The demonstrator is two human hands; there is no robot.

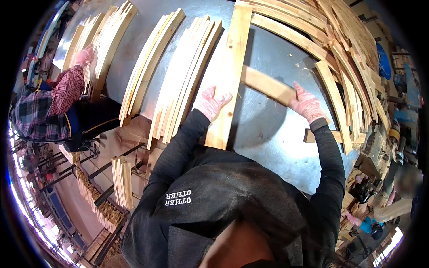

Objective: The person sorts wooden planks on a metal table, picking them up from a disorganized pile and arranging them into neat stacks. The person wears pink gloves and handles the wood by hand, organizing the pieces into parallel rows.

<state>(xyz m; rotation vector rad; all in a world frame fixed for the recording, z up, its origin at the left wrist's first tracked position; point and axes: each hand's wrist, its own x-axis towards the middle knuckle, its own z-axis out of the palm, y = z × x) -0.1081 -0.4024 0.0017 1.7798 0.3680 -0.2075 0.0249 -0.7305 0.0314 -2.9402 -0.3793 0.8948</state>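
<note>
One wide board [234,58] lies from near to far on the bench [290,147], its near end close to the person's jacket [268,187]. A short block [268,85] lies crosswise to it, with its left end at the board's right edge. The gloved left hand [212,103] rests at the board's left edge, fingers spread apart rather than clamped. The gloved right hand [307,106] is at the block's right end; it hides its own grip, so I cannot tell whether those fingers are closed on the wood.

The step in hand looks like handling or steadying these two pieces. Moving the block would call for a sure hold on its right end and a path clear of the board's edge.

Nearward of the block, bare metal gives good room. To the left, a stack of boards [187,76] crowds the wide board. To the right, a slanting strip [336,105] and a short crosspiece [309,136] tighten the space. Long boards [295,38] bound the far side.
</note>
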